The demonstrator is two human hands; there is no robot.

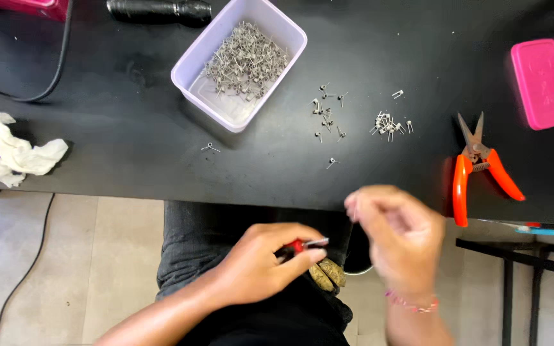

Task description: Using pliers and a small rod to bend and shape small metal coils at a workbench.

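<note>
From the head camera, the left hand (261,263) is wrapped around a slim red-handled tool (304,244) with a metal tip, held over the lap. The right hand (395,234) is blurred, fingers curled; whether it pinches anything I cannot tell. On the matte black table (129,154) lie small springy wire coils (389,123), a translucent plastic tub (238,61) and orange-handled snips (479,168).

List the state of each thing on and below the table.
Left hand: closed on a red-handled tool.
Right hand: raised, fingers pinched, blurred.
Plastic tub: open, holding wire coils.
Orange snips: lying with blades apart.
Tissue: crumpled.
</note>
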